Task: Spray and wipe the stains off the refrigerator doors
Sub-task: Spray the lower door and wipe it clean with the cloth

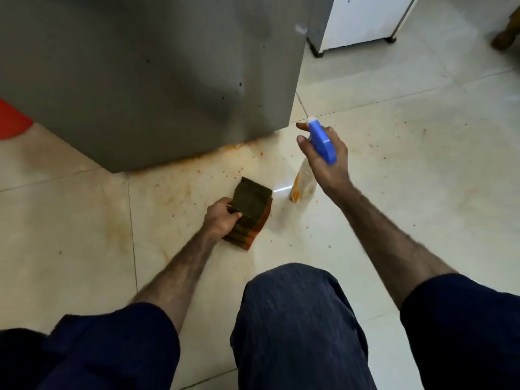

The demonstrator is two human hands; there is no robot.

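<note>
refrigerator door (pixel 140 80): right hand (pixel 323 159) grips spray bottle (pixel 305 178); aim at specks, left hand (pixel 221 219) pinching sponge (pixel 250 218) follows.

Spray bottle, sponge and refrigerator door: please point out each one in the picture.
spray bottle (pixel 322 143): head view, on its blue trigger head, gripped by the right hand (pixel 326 161).
sponge (pixel 251 201): head view, on its dark green scouring face, held by the left hand (pixel 221 219).
refrigerator door (pixel 140 80): head view, on its grey front panel.
</note>
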